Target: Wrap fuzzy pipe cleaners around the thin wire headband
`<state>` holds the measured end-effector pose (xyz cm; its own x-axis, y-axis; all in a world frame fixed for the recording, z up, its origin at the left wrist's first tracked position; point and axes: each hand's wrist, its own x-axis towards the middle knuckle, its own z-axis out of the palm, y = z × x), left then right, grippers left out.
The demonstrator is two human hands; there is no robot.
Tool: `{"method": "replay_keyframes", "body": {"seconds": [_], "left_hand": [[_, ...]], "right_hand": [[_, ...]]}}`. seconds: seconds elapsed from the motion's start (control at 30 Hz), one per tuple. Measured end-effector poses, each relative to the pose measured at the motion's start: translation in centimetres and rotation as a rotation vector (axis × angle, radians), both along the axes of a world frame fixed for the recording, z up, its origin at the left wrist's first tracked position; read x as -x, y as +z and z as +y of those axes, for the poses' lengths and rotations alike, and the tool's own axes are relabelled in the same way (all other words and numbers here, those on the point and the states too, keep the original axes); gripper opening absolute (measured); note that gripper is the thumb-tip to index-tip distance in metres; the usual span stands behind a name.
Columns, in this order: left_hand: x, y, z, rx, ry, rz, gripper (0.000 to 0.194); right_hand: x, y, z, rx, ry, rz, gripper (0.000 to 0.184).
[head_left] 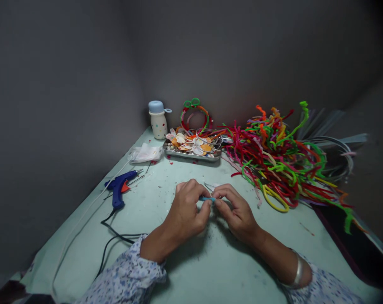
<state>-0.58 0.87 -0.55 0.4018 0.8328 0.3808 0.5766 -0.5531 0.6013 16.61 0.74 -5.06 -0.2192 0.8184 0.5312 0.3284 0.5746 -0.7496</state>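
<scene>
Both hands — left (191, 209) and right (236, 213) — pinch a small blue piece (207, 198) between their fingertips, just above the table (198, 270). Left of them lies a blue glue gun (118, 189); beyond them, a metal tray (193, 156) of petals; to their right — a heap of fuzzy coloured stems (273, 156).

Single head-worn view, looking forward and down over the desk (242, 261) from the wearer's side. Both hands, left (188, 209) and right (237, 213), sit close, near centre toward six o'clock; the far wall (226, 55) fills twelve. No second view shares the scene.
</scene>
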Motion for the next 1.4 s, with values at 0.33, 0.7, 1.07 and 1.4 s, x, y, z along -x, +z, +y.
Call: {"method": "replay_keyframes", "body": {"seconds": [0.33,0.7,1.07,1.4], "left_hand": [[-0.22,-0.05,-0.01,0.029,0.013,0.016,0.002],[0.01,0.18,0.30,0.105,0.032,-0.031,0.015],[0.08,0.48,0.16,0.167,0.004,-0.059,0.017],[-0.05,0.36,-0.08,0.293,0.003,-0.186,0.010]], "right_hand": [[0.10,0.01,-0.03,0.015,0.009,-0.018,0.011],[-0.36,-0.37,0.15,-0.096,-0.107,-0.045,0.029],[-0.04,-0.55,0.19,-0.293,-0.113,-0.103,0.037],[-0.27,-0.73,0.28,-0.347,-0.131,-0.126,0.040]]}}
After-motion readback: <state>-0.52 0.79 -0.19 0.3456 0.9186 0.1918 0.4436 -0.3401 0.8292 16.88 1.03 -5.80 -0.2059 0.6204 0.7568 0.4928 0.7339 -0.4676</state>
